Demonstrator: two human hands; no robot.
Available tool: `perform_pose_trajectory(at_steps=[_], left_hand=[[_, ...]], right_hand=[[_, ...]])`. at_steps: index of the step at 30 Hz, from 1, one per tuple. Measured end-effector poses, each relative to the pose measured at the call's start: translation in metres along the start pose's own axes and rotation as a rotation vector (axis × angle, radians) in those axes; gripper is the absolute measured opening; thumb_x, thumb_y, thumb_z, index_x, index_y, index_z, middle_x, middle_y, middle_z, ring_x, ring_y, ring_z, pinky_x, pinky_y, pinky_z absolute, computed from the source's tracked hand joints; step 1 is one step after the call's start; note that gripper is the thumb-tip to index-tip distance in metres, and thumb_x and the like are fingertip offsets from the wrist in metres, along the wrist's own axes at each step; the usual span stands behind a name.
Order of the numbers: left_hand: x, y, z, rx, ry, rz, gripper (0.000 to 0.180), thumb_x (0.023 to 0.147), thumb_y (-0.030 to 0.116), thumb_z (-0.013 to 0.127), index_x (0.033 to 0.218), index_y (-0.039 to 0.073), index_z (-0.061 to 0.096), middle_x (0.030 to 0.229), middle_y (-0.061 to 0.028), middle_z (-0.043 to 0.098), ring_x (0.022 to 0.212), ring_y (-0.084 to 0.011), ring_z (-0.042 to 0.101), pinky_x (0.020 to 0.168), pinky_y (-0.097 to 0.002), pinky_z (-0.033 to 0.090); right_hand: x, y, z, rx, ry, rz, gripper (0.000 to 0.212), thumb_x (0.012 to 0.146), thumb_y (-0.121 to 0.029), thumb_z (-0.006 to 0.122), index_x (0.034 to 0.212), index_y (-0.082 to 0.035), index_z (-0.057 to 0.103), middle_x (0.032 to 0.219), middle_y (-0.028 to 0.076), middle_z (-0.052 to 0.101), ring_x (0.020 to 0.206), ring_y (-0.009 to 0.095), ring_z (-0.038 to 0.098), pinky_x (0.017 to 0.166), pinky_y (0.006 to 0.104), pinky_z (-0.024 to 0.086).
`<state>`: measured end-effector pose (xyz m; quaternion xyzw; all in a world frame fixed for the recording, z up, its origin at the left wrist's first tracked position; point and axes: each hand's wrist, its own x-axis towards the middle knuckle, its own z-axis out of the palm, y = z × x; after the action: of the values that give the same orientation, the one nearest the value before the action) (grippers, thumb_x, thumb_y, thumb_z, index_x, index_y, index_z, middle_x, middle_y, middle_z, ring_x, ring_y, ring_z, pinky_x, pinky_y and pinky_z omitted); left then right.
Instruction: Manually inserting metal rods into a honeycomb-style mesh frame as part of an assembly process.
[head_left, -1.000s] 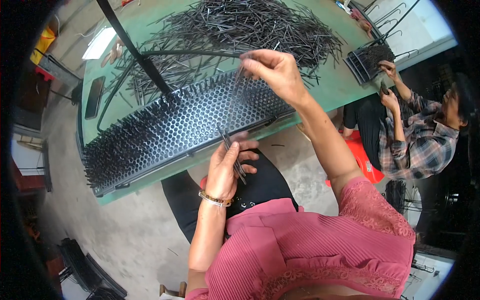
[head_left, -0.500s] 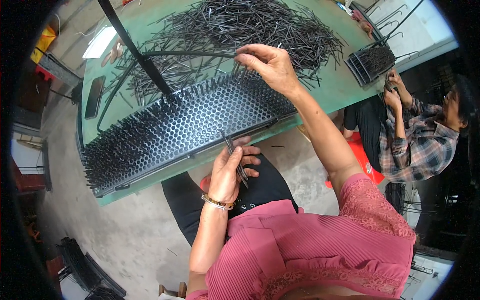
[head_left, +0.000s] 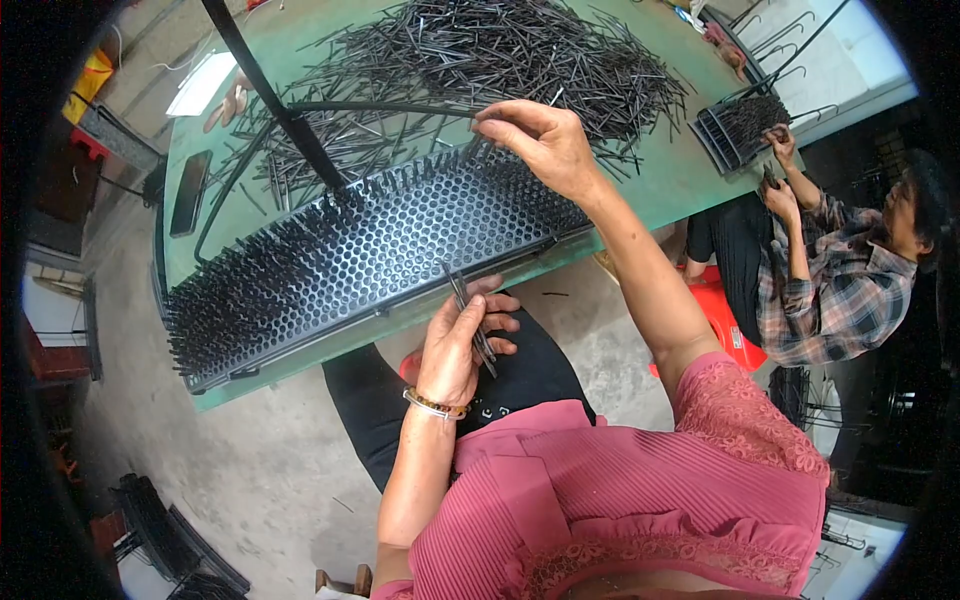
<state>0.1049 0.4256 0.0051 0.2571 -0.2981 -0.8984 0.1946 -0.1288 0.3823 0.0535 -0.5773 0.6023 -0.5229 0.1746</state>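
A long black perforated panel [head_left: 400, 230] lies at a slant along the near edge of the table. Dark bristle-like strips [head_left: 235, 285] stand upright in its holes, dense at the left end and along the far side; holes in the middle are bare. My left hand [head_left: 462, 340], in front of the panel's near edge, is closed round a small bunch of thin dark strips [head_left: 481, 350]. At the panel's far right edge my right hand [head_left: 545, 150] has thumb and fingertips pinched together just over the standing strips; what they grip is too small to make out.
A big heap of loose dark strips [head_left: 520, 60] covers the far part of the green table [head_left: 660, 185]. A black pole [head_left: 270, 95] rises behind the panel, and a phone [head_left: 190, 195] lies left. At right, a co-worker [head_left: 840, 260] sits by a smaller bristled panel [head_left: 740, 130].
My right hand has dipped slightly toward the panel. My left hand stays in place with its bunch. The co-worker's one hand has moved up to the smaller bristled panel.
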Motion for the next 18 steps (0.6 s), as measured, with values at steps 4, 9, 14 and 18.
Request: perform_pose_trajectory(at_steps=[4, 9, 14, 18], left_hand=[[0.000, -0.001, -0.001, -0.001, 0.006, -0.009, 0.032, 0.097, 0.018, 0.042, 0.122, -0.001, 0.046, 0.100, -0.0134, 0.060, 0.080, -0.0150, 0.059, 0.060, -0.0258, 0.053], [0.000, -0.001, 0.001, 0.005, 0.005, -0.012, 0.032, 0.097, 0.017, 0.042, 0.122, -0.001, 0.046, 0.100, -0.0130, 0.060, 0.080, -0.0150, 0.059, 0.060, -0.0258, 0.053], [0.001, -0.002, 0.000, 0.009, 0.011, -0.019, 0.032, 0.097, 0.017, 0.042, 0.123, -0.001, 0.046, 0.100, -0.0128, 0.060, 0.080, -0.0152, 0.059, 0.060, -0.0257, 0.053], [0.000, -0.003, -0.002, 0.003, 0.017, -0.020, 0.032, 0.096, 0.016, 0.042, 0.122, -0.001, 0.047, 0.099, -0.0128, 0.060, 0.079, -0.0152, 0.060, 0.059, -0.0257, 0.053]], right_hand=[[-0.006, -0.008, 0.002, -0.128, -0.001, -0.055, 0.016, 0.085, -0.009, 0.063, 0.097, 0.001, 0.067, 0.090, 0.006, 0.068, 0.080, 0.009, 0.063, 0.072, 0.0227, 0.051], [0.000, -0.001, 0.005, -0.081, 0.019, -0.010, 0.017, 0.085, -0.011, 0.063, 0.098, 0.000, 0.066, 0.085, 0.004, 0.067, 0.075, 0.008, 0.061, 0.068, 0.0211, 0.049], [-0.001, 0.010, 0.007, -0.095, -0.001, 0.000, 0.019, 0.085, -0.012, 0.064, 0.100, 0.000, 0.066, 0.086, 0.005, 0.067, 0.077, 0.008, 0.061, 0.069, 0.0216, 0.050], [-0.006, 0.009, 0.010, -0.076, -0.031, 0.030, 0.021, 0.083, -0.011, 0.065, 0.102, 0.000, 0.065, 0.091, 0.006, 0.068, 0.085, 0.011, 0.063, 0.076, 0.0232, 0.051]])
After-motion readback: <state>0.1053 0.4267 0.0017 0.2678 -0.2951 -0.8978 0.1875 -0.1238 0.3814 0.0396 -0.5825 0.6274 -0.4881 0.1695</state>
